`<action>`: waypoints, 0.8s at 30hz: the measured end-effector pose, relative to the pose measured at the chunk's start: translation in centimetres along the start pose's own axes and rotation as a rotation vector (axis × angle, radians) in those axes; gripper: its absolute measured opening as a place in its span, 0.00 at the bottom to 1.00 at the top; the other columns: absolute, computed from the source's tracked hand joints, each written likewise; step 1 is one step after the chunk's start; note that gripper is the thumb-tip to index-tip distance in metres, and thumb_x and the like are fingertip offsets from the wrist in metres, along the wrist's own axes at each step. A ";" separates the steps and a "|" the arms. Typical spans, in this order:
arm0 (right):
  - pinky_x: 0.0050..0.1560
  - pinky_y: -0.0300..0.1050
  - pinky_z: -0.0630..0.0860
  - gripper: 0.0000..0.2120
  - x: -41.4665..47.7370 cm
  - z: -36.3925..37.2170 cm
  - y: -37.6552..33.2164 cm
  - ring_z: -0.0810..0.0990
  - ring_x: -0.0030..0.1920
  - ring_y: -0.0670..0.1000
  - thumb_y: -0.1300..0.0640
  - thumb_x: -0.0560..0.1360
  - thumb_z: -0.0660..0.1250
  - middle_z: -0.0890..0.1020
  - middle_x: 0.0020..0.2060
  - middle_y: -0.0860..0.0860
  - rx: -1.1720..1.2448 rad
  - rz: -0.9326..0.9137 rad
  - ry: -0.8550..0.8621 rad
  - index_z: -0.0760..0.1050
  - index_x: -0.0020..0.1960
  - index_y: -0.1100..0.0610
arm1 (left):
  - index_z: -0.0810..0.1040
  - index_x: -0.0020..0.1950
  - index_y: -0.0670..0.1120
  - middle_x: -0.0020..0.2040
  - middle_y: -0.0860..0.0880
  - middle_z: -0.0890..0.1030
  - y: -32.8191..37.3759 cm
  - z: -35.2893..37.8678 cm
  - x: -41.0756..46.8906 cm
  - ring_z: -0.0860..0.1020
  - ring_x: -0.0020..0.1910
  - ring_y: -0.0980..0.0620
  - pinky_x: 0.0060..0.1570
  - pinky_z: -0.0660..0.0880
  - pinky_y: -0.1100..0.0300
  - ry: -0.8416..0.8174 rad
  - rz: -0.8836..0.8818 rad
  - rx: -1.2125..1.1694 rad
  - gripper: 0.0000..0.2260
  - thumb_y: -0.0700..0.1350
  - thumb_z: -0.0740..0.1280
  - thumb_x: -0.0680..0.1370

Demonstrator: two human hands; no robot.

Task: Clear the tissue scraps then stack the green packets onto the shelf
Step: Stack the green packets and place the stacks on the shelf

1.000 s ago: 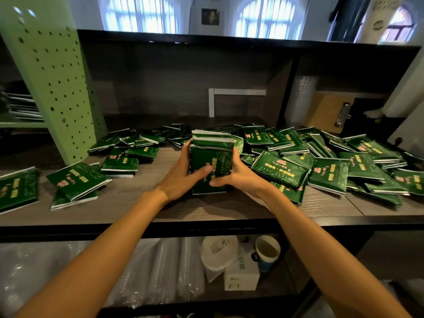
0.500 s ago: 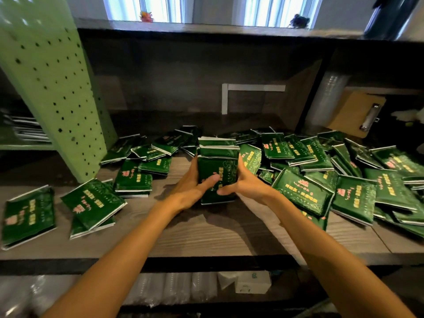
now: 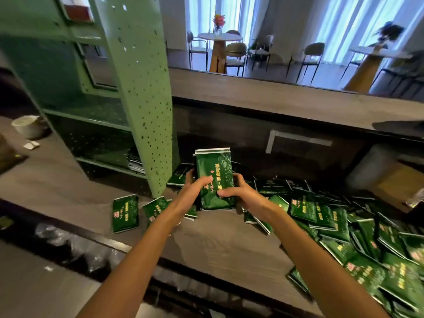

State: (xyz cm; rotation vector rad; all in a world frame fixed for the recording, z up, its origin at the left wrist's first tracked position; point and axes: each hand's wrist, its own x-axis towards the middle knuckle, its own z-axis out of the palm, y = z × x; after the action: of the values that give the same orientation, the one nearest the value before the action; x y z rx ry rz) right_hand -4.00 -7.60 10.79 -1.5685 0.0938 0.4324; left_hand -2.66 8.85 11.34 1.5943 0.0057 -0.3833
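1. Whereas half a second ago the view looked down on the bench [image 3: 218, 244], it now tilts up, and a café table [image 3: 219, 45] shows at 12 o'clock.
2. Both hands keep their grip on the bundle of green packets [image 3: 214, 177], upright at centre: left hand [image 3: 195, 193] and right hand [image 3: 241, 196], thumbs across its front.
3. Loose packets [image 3: 344, 226] heap at 4 o'clock.
4. Gold and pink print on the packets is too blurred to read.
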 end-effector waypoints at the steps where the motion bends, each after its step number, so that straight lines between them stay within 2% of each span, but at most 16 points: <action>1: 0.39 0.34 0.76 0.28 0.5 1.0 -0.3 0.80 0.44 0.43 0.60 0.72 0.69 0.78 0.52 0.49 -0.008 0.013 -0.031 0.61 0.68 0.55 | 0.63 0.71 0.49 0.59 0.51 0.76 0.0 -1.1 -0.4 0.75 0.53 0.55 0.49 0.72 0.62 0.037 -0.015 -0.018 0.25 0.51 0.66 0.76; 3: 0.59 0.46 0.75 0.27 1.9 3.1 -0.3 0.80 0.53 0.49 0.58 0.71 0.71 0.79 0.55 0.51 -0.003 0.035 -0.070 0.64 0.66 0.55 | 0.67 0.68 0.50 0.62 0.49 0.76 -0.2 -3.4 -1.4 0.75 0.59 0.51 0.61 0.71 0.54 0.120 -0.045 -0.075 0.34 0.59 0.71 0.66; 4: 0.64 0.50 0.72 0.25 2.5 4.3 -0.3 0.79 0.56 0.51 0.57 0.70 0.71 0.79 0.55 0.51 -0.002 0.043 -0.089 0.67 0.64 0.54 | 0.69 0.66 0.51 0.62 0.48 0.77 -0.4 -4.5 -2.0 0.75 0.60 0.49 0.64 0.70 0.49 0.158 -0.076 -0.122 0.38 0.62 0.73 0.59; 5: 0.65 0.51 0.72 0.21 3.0 5.5 -0.4 0.79 0.55 0.52 0.57 0.71 0.70 0.80 0.53 0.51 -0.003 0.051 -0.120 0.69 0.62 0.54 | 0.71 0.65 0.52 0.61 0.48 0.78 -0.7 -5.8 -2.3 0.76 0.60 0.47 0.64 0.70 0.46 0.182 -0.102 -0.176 0.40 0.62 0.73 0.55; 7: 0.62 0.48 0.73 0.12 4.1 8.1 -0.5 0.80 0.51 0.50 0.57 0.74 0.68 0.81 0.48 0.49 -0.014 0.066 -0.167 0.71 0.55 0.51 | 0.71 0.64 0.49 0.59 0.45 0.80 -1.6 -8.6 -2.6 0.78 0.57 0.46 0.60 0.73 0.45 0.210 -0.144 -0.251 0.41 0.60 0.75 0.53; 8: 0.61 0.48 0.73 0.11 4.6 9.5 -0.7 0.79 0.50 0.50 0.56 0.74 0.68 0.80 0.48 0.49 -0.035 0.074 -0.178 0.71 0.54 0.50 | 0.71 0.64 0.48 0.57 0.44 0.80 -1.7 -9.9 -2.9 0.79 0.56 0.45 0.59 0.75 0.46 0.211 -0.174 -0.260 0.42 0.59 0.76 0.53; 9: 0.61 0.48 0.73 0.16 5.1 10.9 -1.0 0.79 0.52 0.50 0.52 0.72 0.69 0.80 0.50 0.50 -0.062 0.072 -0.189 0.71 0.57 0.51 | 0.73 0.63 0.47 0.55 0.44 0.81 -1.7 -11.2 -3.0 0.80 0.54 0.44 0.58 0.75 0.46 0.213 -0.201 -0.268 0.40 0.57 0.77 0.53; 10: 0.63 0.50 0.72 0.26 5.6 12.3 -1.3 0.78 0.55 0.51 0.48 0.68 0.71 0.80 0.53 0.51 -0.101 0.073 -0.203 0.70 0.63 0.53 | 0.75 0.59 0.46 0.53 0.44 0.82 -1.7 -12.5 -3.0 0.80 0.52 0.44 0.57 0.75 0.46 0.205 -0.212 -0.273 0.33 0.56 0.77 0.57; 11: 0.64 0.53 0.71 0.34 6.5 13.6 -1.4 0.77 0.58 0.53 0.44 0.65 0.71 0.79 0.57 0.52 -0.152 0.078 -0.204 0.67 0.67 0.55 | 0.78 0.54 0.46 0.49 0.44 0.82 -1.7 -13.7 -3.0 0.81 0.48 0.45 0.54 0.76 0.47 0.197 -0.206 -0.287 0.22 0.52 0.74 0.63; 12: 0.65 0.54 0.71 0.38 7.3 14.9 -1.6 0.76 0.60 0.54 0.43 0.65 0.71 0.77 0.61 0.53 -0.191 0.082 -0.210 0.65 0.70 0.56 | 0.79 0.50 0.45 0.45 0.43 0.82 -1.6 -15.0 -2.8 0.80 0.44 0.45 0.49 0.77 0.50 0.194 -0.196 -0.305 0.12 0.48 0.71 0.69; 13: 0.66 0.53 0.70 0.40 8.3 16.1 -1.8 0.75 0.62 0.54 0.42 0.66 0.71 0.74 0.64 0.54 -0.222 0.077 -0.207 0.63 0.71 0.58 | 0.79 0.47 0.45 0.43 0.44 0.82 -1.6 -16.4 -2.4 0.80 0.41 0.46 0.44 0.77 0.54 0.202 -0.190 -0.318 0.06 0.44 0.67 0.72; 15: 0.68 0.53 0.68 0.43 10.3 18.3 -2.2 0.73 0.65 0.54 0.38 0.64 0.72 0.72 0.67 0.54 -0.252 0.095 -0.196 0.63 0.72 0.57 | 0.79 0.47 0.44 0.42 0.44 0.82 -1.4 -19.1 -1.4 0.80 0.38 0.47 0.40 0.77 0.57 0.210 -0.157 -0.343 0.05 0.40 0.64 0.74; 17: 0.68 0.56 0.67 0.42 12.8 21.0 -2.6 0.74 0.64 0.54 0.34 0.61 0.72 0.75 0.64 0.52 -0.253 0.108 -0.165 0.68 0.68 0.54 | 0.79 0.47 0.44 0.41 0.44 0.82 -1.5 -22.7 0.0 0.80 0.38 0.48 0.42 0.77 0.57 0.188 -0.122 -0.333 0.06 0.39 0.63 0.74; 19: 0.68 0.57 0.67 0.34 13.9 22.4 -2.8 0.75 0.63 0.54 0.32 0.64 0.68 0.77 0.62 0.50 -0.242 0.109 -0.136 0.72 0.63 0.51 | 0.78 0.46 0.43 0.37 0.46 0.83 -1.4 -25.1 1.1 0.80 0.39 0.48 0.44 0.76 0.55 0.174 -0.135 -0.333 0.05 0.39 0.62 0.75; 21: 0.68 0.56 0.67 0.34 15.2 24.1 -3.1 0.73 0.64 0.56 0.31 0.67 0.63 0.76 0.63 0.52 -0.239 0.137 -0.112 0.70 0.66 0.49 | 0.78 0.46 0.43 0.35 0.47 0.83 -1.1 -27.9 2.2 0.79 0.39 0.47 0.43 0.76 0.56 0.153 -0.161 -0.308 0.05 0.39 0.63 0.74; 24: 0.63 0.49 0.71 0.24 16.6 25.3 -3.5 0.77 0.57 0.54 0.41 0.77 0.60 0.78 0.53 0.53 -0.207 0.185 -0.039 0.70 0.65 0.56 | 0.77 0.47 0.43 0.41 0.44 0.82 -0.8 -31.3 4.4 0.80 0.42 0.46 0.45 0.76 0.54 0.129 -0.221 -0.280 0.05 0.41 0.64 0.73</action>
State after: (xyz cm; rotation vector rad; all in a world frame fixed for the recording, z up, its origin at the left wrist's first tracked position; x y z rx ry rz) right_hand 7.05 20.70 9.05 -1.7607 0.1697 0.6341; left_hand 8.83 38.32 9.76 1.3416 0.3235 -0.4299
